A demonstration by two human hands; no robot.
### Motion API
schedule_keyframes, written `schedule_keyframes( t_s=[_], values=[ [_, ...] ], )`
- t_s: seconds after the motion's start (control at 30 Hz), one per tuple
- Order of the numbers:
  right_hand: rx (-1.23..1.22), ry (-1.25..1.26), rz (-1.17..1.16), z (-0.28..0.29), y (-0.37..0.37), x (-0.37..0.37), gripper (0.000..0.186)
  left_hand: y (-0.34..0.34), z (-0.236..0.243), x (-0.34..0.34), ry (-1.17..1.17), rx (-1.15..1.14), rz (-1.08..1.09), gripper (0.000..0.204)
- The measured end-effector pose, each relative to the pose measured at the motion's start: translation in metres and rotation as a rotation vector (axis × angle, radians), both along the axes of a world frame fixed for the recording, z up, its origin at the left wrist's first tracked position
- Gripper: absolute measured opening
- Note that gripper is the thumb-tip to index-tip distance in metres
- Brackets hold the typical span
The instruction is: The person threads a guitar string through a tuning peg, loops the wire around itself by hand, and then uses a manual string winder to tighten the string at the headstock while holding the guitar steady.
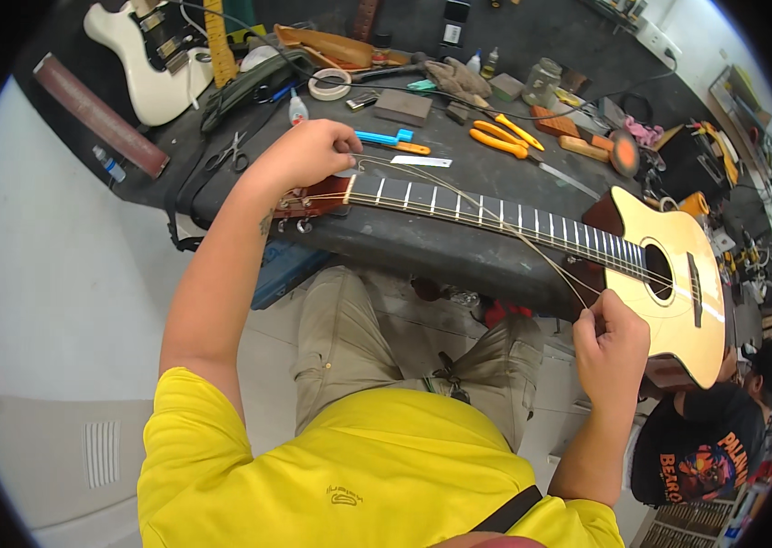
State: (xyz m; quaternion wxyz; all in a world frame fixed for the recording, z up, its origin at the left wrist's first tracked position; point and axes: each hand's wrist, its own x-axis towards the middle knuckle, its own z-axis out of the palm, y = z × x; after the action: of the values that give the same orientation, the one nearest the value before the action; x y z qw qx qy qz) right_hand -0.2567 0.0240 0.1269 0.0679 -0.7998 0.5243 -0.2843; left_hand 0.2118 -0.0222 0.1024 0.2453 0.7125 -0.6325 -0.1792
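Note:
An acoustic guitar (706, 256) with a pale top lies face up, its neck running left along the bench edge. My left hand (317, 151) is above the headstock (313, 198), fingers curled into a pinch; thin strings reach its fingertips, though the grip itself is partly hidden. Loose guitar strings (523, 237) stretch slantwise over the fretboard (468, 205) to my right hand (612, 338), closed on them in front of the body. Several other strings still lie along the neck.
Behind the neck lie orange-handled pliers (500, 139), a blue brush-like tool (386, 138), a small white strip (421, 162) and a grey block (402, 106). Scissors (227, 152) and a white electric guitar (153, 64) are at left. Another person (701, 438) is at lower right.

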Motion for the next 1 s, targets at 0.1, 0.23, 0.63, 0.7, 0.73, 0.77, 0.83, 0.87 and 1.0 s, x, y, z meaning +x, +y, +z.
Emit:
schedule_keyframes(
  t_s=[0.1,0.23,0.63,0.7,0.73,0.77,0.83,0.87,1.0],
  values=[
    [-0.008,-0.011,-0.005,0.003,0.001,-0.006,0.018,-0.014,-0.011,0.003,-0.062,0.028,-0.089,0.026],
    [0.018,-0.028,-0.02,0.005,0.004,-0.014,0.018,-0.024,-0.01,-0.01,-0.02,0.086,-0.106,0.025],
    [0.046,-0.078,-0.017,0.004,0.001,-0.023,0.015,-0.044,0.001,-0.016,0.129,-0.155,-0.115,0.014],
    [0.084,-0.084,-0.025,0.011,0.003,-0.026,0.013,-0.047,0.01,-0.022,0.106,-0.163,-0.137,0.014],
    [0.112,-0.085,-0.035,0.017,0.005,-0.029,0.011,-0.049,0.017,-0.028,0.091,-0.167,-0.157,0.015],
    [0.106,-0.087,-0.046,0.021,0.006,-0.032,0.011,-0.052,0.022,-0.033,0.076,-0.171,-0.179,0.016],
    [0.135,-0.119,-0.044,0.028,0.01,-0.038,0.007,-0.054,0.025,-0.042,0.086,-0.226,-0.202,0.016],
    [0.129,-0.121,-0.064,0.032,0.011,-0.041,0.007,-0.057,0.027,-0.045,0.098,-0.276,-0.214,0.016],
    [0.053,0.029,-0.077,0.044,0.017,-0.055,0.005,-0.071,0.04,-0.05,0.112,-0.262,-0.268,0.016]
  ],
)
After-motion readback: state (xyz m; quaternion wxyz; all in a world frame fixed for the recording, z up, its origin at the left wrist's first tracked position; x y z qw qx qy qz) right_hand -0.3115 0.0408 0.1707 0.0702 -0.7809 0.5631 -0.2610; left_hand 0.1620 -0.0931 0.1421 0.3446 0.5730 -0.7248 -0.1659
